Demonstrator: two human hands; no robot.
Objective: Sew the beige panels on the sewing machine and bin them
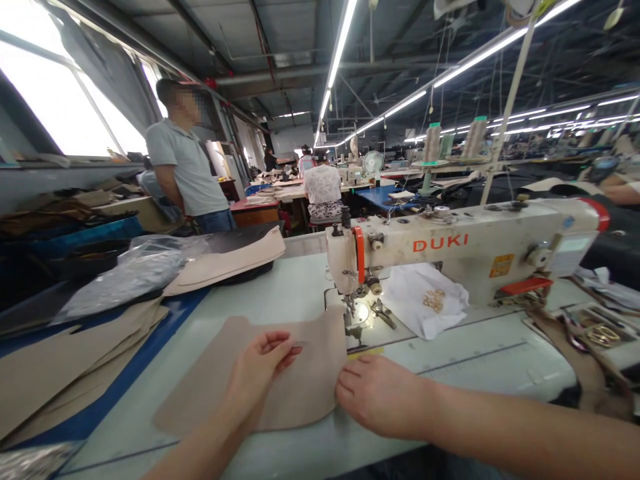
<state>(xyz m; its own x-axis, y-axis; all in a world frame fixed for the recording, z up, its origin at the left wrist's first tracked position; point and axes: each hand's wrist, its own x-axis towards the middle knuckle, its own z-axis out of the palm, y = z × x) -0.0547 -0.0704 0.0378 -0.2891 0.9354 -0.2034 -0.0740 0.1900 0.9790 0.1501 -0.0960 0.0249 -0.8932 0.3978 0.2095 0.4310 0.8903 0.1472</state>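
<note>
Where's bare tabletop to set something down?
Bare tabletop: behind the flat beige panel, between the stacked pieces and the DUKI sewing machine; also the ruled strip beyond the right forearm. Crowded: under the machine's arm, white sheet with gold-colored hardware; left side, plastic bag.

The head camera looks forward and down over nearby hands [374, 393]

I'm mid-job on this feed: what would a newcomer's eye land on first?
Probably the big white sewing machine with red DUKI lettering, on the right of the pale table. Next, the tan panel in front, with the left hand over it and the right hand at its right edge. Overhead, bright strip lights line the ceiling.
</note>
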